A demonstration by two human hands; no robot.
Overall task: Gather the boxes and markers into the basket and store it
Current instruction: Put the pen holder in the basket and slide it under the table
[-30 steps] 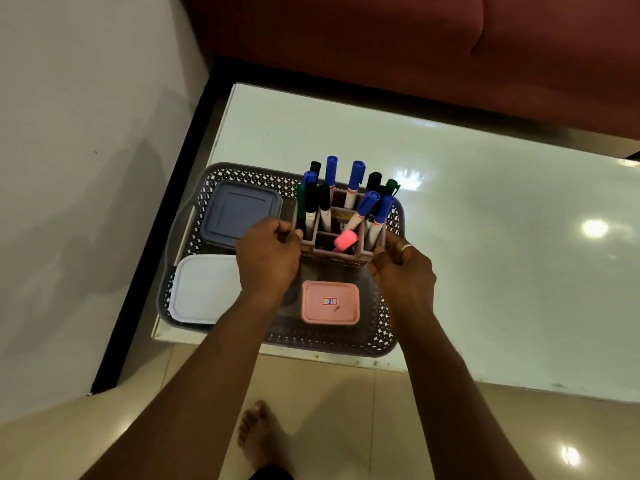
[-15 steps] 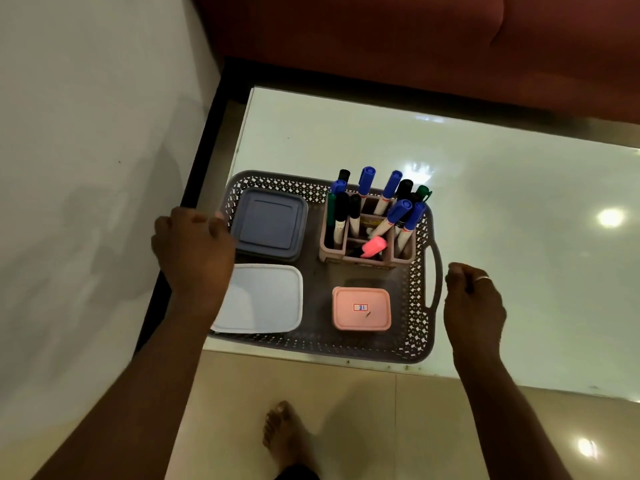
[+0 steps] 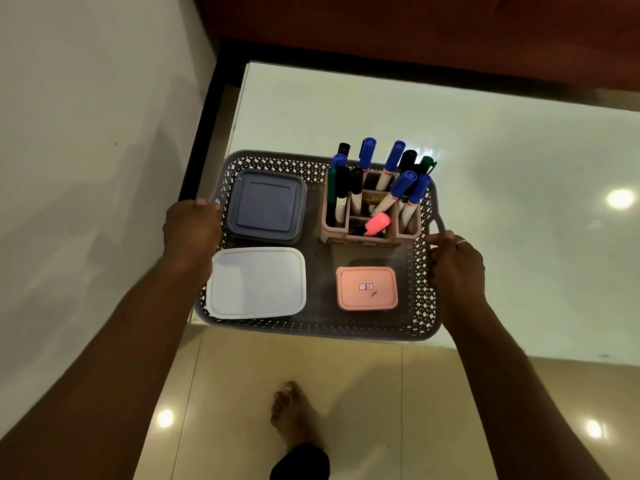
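A grey perforated basket [image 3: 311, 329] sits at the near left corner of the glossy white table [image 3: 485, 150], its front edge overhanging. Inside are a dark blue-grey square box [image 3: 265, 206], a white box [image 3: 256, 282], a small pink box [image 3: 366, 288] and a pink holder [image 3: 370, 237] full of upright markers [image 3: 388, 171]. My left hand [image 3: 192, 230] grips the basket's left handle. My right hand [image 3: 455, 261] curls round the right handle.
A white wall [image 3: 86, 150] runs close along the left. A red sofa [image 3: 415, 26] stands beyond the table's far edge. Beige tiled floor [image 3: 363, 393] and a bare foot [image 3: 291, 410] lie below the basket.
Both hands left the marker holder, spread apart to the basket's sides, and now hold its two handles. The camera view has shifted left.
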